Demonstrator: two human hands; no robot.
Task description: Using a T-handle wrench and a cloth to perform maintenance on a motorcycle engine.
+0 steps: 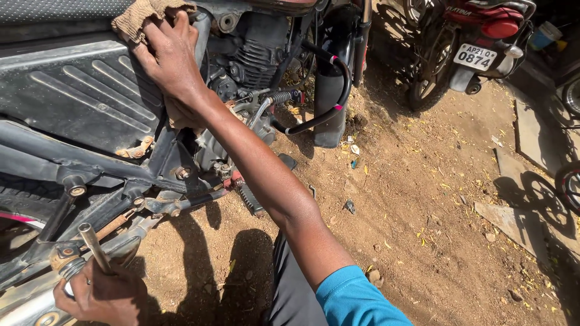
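Sunlight is falling on a motorcycle (181, 121) that is standing on bare dirt ground (423, 199), seen from above by a person working at its side. Their right hand (171, 57) is reaching across the bike with fingers spread wide, pressing a tan knitted cloth (136, 17) flat against the top edge of the grey ribbed side panel (78, 90), just below the seat; the arm is stretching back down to a blue sleeve (353, 299) at the bottom of the view. Their left hand (103, 296) is sitting low in the bottom left corner, curled tightly around a slim metal tube tool (93, 244) whose open end is sticking up and tilting slightly left, close to the chrome exhaust (27, 305) and the frame tubes. Between the two hands, the engine (254, 60) with its cooling fins is showing in shadow, and a ribbed footpeg (249, 199) is jutting out towards the ground. A black crash guard bar (329, 90) with pink bands is curving out beside the engine. Further off, well apart at the upper right, a second motorcycle (477, 36) with a red tail is standing parked. Small stones and dry leaves are lying scattered across the dirt.
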